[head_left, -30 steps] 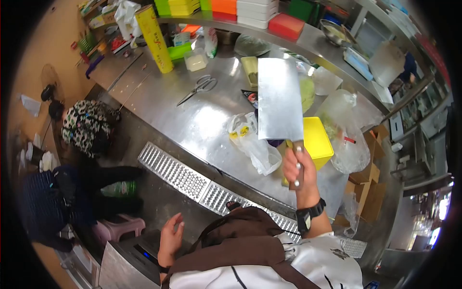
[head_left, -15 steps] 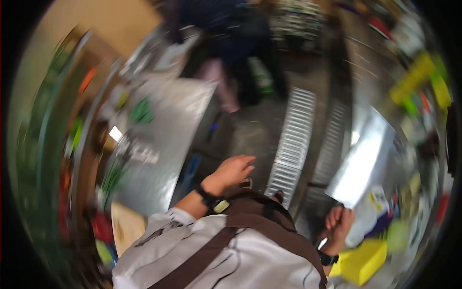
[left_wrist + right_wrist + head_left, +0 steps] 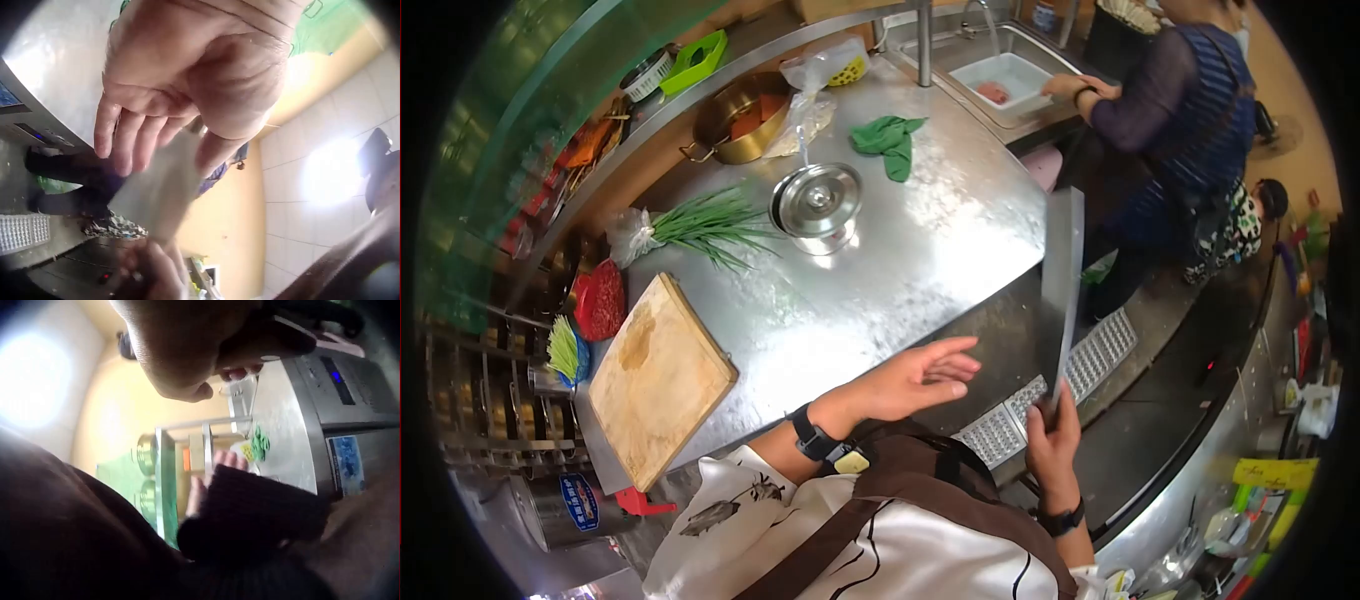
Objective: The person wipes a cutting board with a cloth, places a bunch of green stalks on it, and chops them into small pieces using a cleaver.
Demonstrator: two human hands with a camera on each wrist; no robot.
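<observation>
My right hand [image 3: 1055, 445] grips a cleaver [image 3: 1064, 265] by its handle, the blade standing up and seen nearly edge-on in the head view. In the left wrist view the broad blade [image 3: 164, 187] shows blurred behind the fingers, with the right hand [image 3: 156, 269] below it. My left hand [image 3: 905, 380] is held out beside the cleaver, fingers loosely extended and holding nothing. A wooden cutting board [image 3: 662, 385] lies on the steel counter [image 3: 880, 310] to the left. Green chives [image 3: 710, 225] in a plastic bag lie behind it.
A lidded steel pot [image 3: 818, 205], a green cloth [image 3: 888, 142] and a brass-coloured pot [image 3: 740, 115] are on the counter. Another person [image 3: 1175, 140] stands at the sink [image 3: 985, 60], hands by a white basin [image 3: 1003, 85]. Floor grating [image 3: 1050, 390] runs between the counters.
The view has swung left from the other counter, with yellow box and scissors, to this one with board and chives. The cleaver stays in the right hand and has turned from broadside to edge-on.
</observation>
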